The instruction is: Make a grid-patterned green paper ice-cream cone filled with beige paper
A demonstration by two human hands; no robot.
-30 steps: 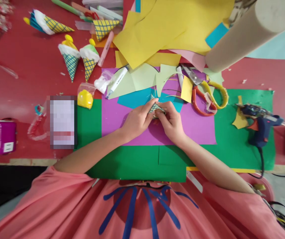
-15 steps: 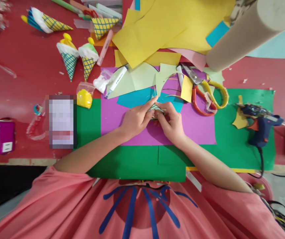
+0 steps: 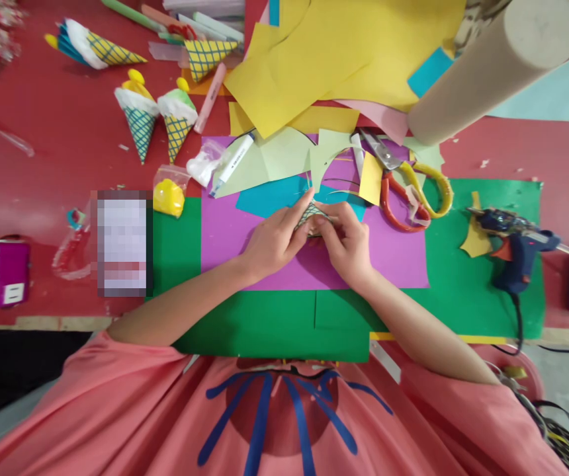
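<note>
A small paper cone (image 3: 310, 214) with a dark criss-cross pattern is held between both hands, tip away from me. My left hand (image 3: 278, 237) is closed on its left side, index finger stretched along it toward the tip. On the right, my right hand (image 3: 347, 239) pinches the cone's near, wide end with thumb and fingers. Much of the cone is hidden by my fingers. Beneath the hands lies a purple sheet (image 3: 398, 258) on a green sheet (image 3: 255, 324). Just beyond the fingertips is blue paper (image 3: 269, 198).
Scissors (image 3: 393, 165) with red and yellow handles lie right of the hands. A blue glue gun (image 3: 515, 258) rests further right. Finished paper ice-cream cones (image 3: 137, 119), a bag of yellow clay (image 3: 169, 196) and a marker (image 3: 232, 164) are at left. A cardboard tube (image 3: 493, 73) stands back right.
My right hand's thumb and fingers have shifted slightly on the cone's wide end, showing a bit more of the cone. The left hand stays nearly in place.
</note>
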